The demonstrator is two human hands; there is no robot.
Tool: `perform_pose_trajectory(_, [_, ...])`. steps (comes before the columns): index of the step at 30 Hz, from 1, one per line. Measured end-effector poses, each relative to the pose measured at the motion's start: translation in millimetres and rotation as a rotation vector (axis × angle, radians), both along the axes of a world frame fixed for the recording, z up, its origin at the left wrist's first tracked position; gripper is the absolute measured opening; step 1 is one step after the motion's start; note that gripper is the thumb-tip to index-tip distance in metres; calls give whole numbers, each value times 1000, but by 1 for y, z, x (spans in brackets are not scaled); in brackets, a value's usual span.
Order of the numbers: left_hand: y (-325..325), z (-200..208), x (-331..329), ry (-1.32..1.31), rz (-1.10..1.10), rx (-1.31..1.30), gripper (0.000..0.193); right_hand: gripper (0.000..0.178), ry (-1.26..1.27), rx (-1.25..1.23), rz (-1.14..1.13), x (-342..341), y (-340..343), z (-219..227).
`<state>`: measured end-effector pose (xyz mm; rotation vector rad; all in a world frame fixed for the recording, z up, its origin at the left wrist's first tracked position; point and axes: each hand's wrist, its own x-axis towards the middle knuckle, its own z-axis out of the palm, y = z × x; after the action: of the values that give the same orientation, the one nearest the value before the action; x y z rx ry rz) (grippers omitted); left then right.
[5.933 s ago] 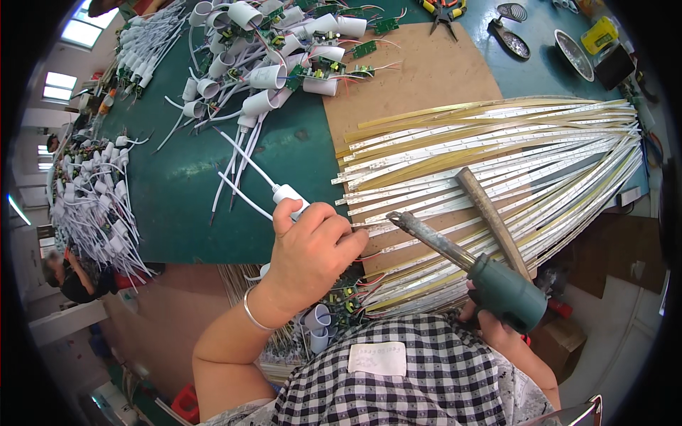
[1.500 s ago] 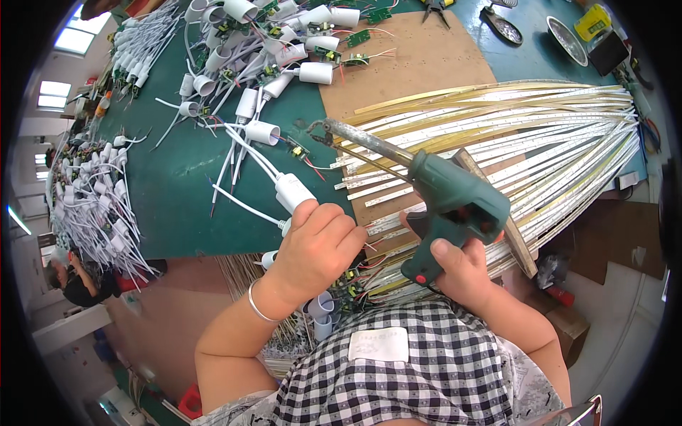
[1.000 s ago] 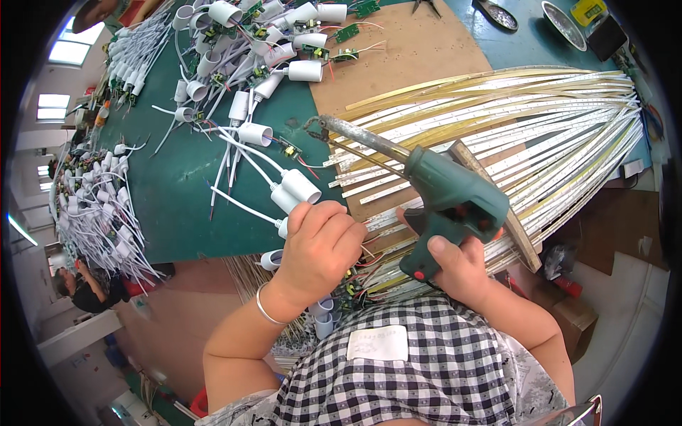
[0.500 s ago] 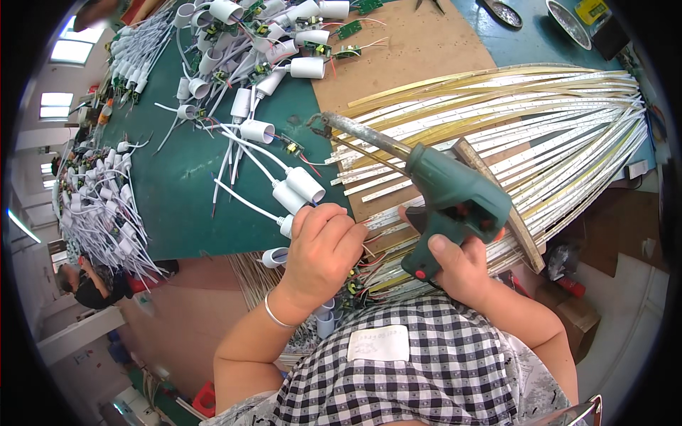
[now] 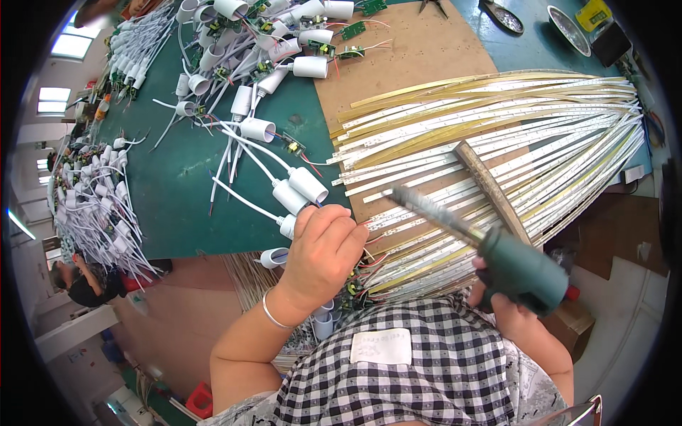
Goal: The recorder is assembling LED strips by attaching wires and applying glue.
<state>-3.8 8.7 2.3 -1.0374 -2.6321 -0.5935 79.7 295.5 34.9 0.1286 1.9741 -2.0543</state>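
Observation:
My right hand (image 5: 508, 305) grips the handle of a dark green soldering gun (image 5: 529, 270), blurred by motion. The gun's long metal tip points up and left over a fan of thin white and yellow LED strips (image 5: 440, 149). My left hand (image 5: 323, 248) is closed at the near ends of the strips, and thin wires come out at its fingertips; what its palm covers is hidden. Just beyond it lie white plastic cylinders (image 5: 308, 184) with white cables. Small green circuit boards (image 5: 353, 290) with red wires hang beside that hand, next to my checkered apron.
A wooden bar (image 5: 494, 188) lies across the strips. More white cylinders with boards (image 5: 284, 50) are heaped at the far side of the green table (image 5: 170, 206). Pliers (image 5: 433, 7) and metal dishes (image 5: 568, 30) lie at the back. Another person (image 5: 85, 280) is at the left.
My right hand has drawn the soldering gun right and toward me, so its tip has left the spot beyond the strip ends. My left hand has barely moved.

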Motion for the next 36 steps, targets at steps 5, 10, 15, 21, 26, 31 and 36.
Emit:
perform_pose_trajectory(5, [0, 2, 0, 0, 11, -12, 28, 33, -39, 283, 185, 14, 17, -14])
perform_pose_trajectory(10, [1, 0, 0, 5, 13, -15, 27, 38, -87, 254, 180, 10, 11, -10])
perform_pose_trajectory(15, [0, -1, 0, 12, 14, -16, 27, 37, -109, 266, 215, 10, 12, -11])
perform_pose_trajectory(21, [0, -1, 0, 12, 10, -18, 29, 37, -104, 276, 217, 12, 12, -13])
perform_pose_trajectory(26, [0, 1, 0, 5, 8, -16, 29, 37, -144, 286, 169, 20, 16, -15])
perform_pose_trajectory(31, [-1, 0, 1, 5, 7, -20, 29, 36, -144, 276, 179, 19, 15, -14])
perform_pose_trajectory(36, [0, 0, 0, 11, 1, -15, 30, 37, -151, 302, 213, 18, 15, -14])
